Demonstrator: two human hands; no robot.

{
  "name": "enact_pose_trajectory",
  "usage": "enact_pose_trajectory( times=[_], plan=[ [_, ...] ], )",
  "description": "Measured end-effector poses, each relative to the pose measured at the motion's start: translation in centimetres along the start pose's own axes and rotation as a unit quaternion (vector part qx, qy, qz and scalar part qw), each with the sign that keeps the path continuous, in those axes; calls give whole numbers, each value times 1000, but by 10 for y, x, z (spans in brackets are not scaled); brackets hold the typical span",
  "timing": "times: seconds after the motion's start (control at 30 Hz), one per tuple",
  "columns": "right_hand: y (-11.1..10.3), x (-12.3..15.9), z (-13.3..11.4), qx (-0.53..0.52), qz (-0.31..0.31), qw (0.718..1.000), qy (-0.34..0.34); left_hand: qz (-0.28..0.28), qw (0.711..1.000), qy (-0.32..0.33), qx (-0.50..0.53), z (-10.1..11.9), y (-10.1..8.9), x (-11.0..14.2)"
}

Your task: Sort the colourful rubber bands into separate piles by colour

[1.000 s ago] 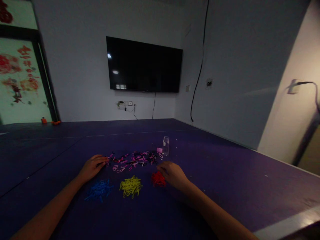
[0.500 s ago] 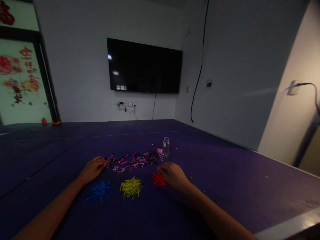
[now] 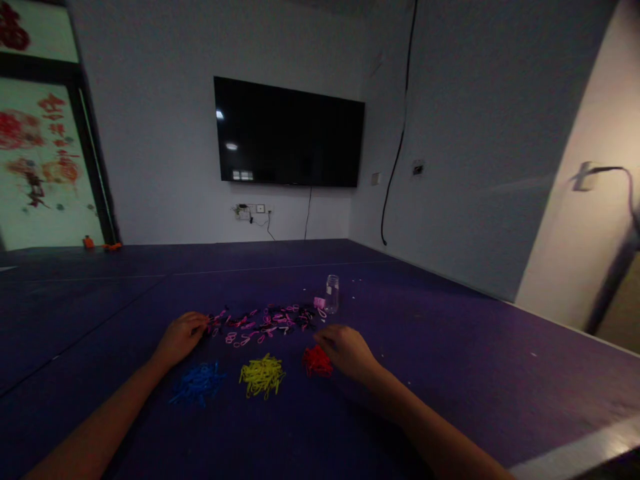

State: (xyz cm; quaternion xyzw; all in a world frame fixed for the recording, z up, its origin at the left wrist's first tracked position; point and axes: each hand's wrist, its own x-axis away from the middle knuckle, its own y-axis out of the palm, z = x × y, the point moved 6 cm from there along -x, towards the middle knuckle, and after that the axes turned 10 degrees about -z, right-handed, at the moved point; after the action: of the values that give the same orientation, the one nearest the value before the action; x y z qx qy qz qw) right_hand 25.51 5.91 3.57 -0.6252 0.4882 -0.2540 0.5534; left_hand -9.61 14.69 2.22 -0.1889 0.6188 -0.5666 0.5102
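Note:
My left hand (image 3: 181,338) is at the left end of a scattered row of pink and black elastic bands (image 3: 273,319). Its fingers are bent together, and whatever lies between the fingertips is too small to make out. Close beside the pile of red bands (image 3: 316,360) rests my right hand (image 3: 347,348), fingers curled down and pressed together, their tips partly hidden. A pile of yellow bands (image 3: 263,375) lies between my forearms, with a pile of blue bands (image 3: 200,383) nearer my left wrist.
Behind the row stands a clear bottle (image 3: 332,295) without a lid, a small pink tag (image 3: 319,303) beside it. Everything lies on a large purple-blue table (image 3: 450,360) that reaches the walls. A television (image 3: 290,133) hangs at the back; a black cable (image 3: 400,143) runs down the right wall.
My left hand has drawn back slightly to the left from the pink and black bands. My right hand stays almost where it was, and the piles look the same.

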Motion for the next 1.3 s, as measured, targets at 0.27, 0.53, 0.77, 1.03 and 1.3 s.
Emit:
enact_pose_trajectory(
  times=[0.27,0.53,0.77,1.03,1.3],
  plan=[
    [-1,0,-2,1,-6,1000,-7,6,999,-33,-15,-3,-3,2],
    [-2,1,-2,-8,-7,1000,-6,-43,999,23,-8,1,12,-1],
    [-1,1,-1,-6,0,1000,-12,-52,998,28,-7,-3,16,-3],
    [1,-1,2,-3,-10,1000,2,-14,999,12,26,-4,8,-2],
    [5,-1,-1,5,-12,1000,-14,-21,987,-56,150,9,-5,-23]
  ],
)
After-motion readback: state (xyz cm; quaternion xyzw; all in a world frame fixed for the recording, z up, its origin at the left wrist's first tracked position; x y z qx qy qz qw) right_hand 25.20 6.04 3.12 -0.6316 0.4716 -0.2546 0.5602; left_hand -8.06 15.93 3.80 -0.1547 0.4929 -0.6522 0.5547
